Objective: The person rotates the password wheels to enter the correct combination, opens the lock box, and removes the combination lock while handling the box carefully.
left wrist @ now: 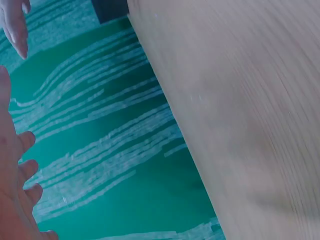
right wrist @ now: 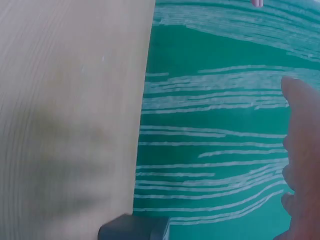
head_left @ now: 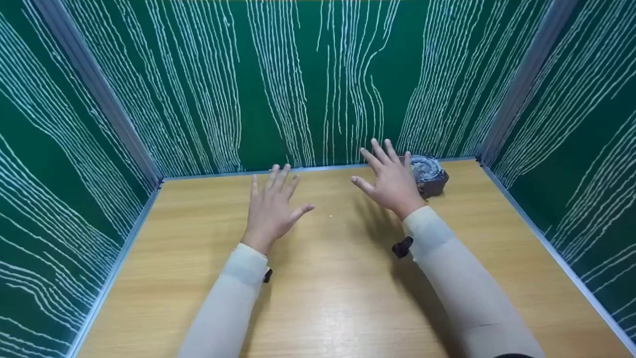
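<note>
My left hand (head_left: 271,211) hovers over the left-middle of the wooden table with its fingers spread and nothing in it. To the right, my right hand (head_left: 392,181) is also held above the table, fingers apart, holding nothing. Behind it, near the back right corner, sits a dark box-like block (head_left: 433,185) with a round greyish top; my right hand partly hides it. The same dark block (right wrist: 135,229) shows at the bottom edge of the right wrist view. In the left wrist view, my left hand (left wrist: 17,185) appears along the left edge.
A light wooden tabletop (head_left: 318,278) is bounded by green panels (head_left: 343,99) with pale wavy lines at the back and both sides. Grey metal posts (head_left: 99,94) stand at the corners. Dark wrist devices (head_left: 401,247) sit under the sleeves.
</note>
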Demonstrator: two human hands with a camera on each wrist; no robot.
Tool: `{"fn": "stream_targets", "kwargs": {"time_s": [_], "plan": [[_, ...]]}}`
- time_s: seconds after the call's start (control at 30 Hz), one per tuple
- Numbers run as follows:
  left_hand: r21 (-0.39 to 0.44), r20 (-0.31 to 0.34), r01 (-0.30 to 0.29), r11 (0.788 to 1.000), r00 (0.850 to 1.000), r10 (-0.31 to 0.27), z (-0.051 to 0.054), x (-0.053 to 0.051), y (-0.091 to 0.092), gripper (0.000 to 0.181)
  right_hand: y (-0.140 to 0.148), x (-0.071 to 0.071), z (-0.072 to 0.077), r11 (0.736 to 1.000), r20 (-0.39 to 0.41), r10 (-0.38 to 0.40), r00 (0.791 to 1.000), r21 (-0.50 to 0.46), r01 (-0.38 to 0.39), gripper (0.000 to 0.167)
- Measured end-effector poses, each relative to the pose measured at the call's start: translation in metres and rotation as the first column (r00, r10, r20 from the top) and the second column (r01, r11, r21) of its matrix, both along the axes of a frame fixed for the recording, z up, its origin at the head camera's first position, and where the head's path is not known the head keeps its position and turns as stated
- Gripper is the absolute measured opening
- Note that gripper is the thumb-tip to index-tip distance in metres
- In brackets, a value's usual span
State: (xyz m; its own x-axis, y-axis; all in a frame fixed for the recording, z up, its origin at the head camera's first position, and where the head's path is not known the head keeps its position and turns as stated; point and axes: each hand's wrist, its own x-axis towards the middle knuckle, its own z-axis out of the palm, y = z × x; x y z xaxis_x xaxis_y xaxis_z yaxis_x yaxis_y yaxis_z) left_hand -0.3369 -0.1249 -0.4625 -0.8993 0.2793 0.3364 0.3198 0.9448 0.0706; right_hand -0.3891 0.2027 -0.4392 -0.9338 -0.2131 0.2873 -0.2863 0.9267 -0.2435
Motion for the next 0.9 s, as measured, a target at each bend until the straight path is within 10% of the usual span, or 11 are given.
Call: {"fn": "stream_targets", "kwargs": {"time_s": [0.53, 0.9], "plan": [[-0.041, 0.092, 0.197, 0.980, 0.977, -0.192, -0.017, -0.005, 0.089, 0.093, 0.086, -0.015, -0.021, 0.993, 0.066, -0.105, 0.992, -0.046, 0.109, 0.091], [-0.143, 0.158, 0.254, 0.957, 0.960, -0.231, -0.031, -0.002, 0.118, 0.096, 0.124, -0.016, -0.044, 0.984, 0.193, -0.156, 0.969, -0.059, 0.170, 0.091]]}}
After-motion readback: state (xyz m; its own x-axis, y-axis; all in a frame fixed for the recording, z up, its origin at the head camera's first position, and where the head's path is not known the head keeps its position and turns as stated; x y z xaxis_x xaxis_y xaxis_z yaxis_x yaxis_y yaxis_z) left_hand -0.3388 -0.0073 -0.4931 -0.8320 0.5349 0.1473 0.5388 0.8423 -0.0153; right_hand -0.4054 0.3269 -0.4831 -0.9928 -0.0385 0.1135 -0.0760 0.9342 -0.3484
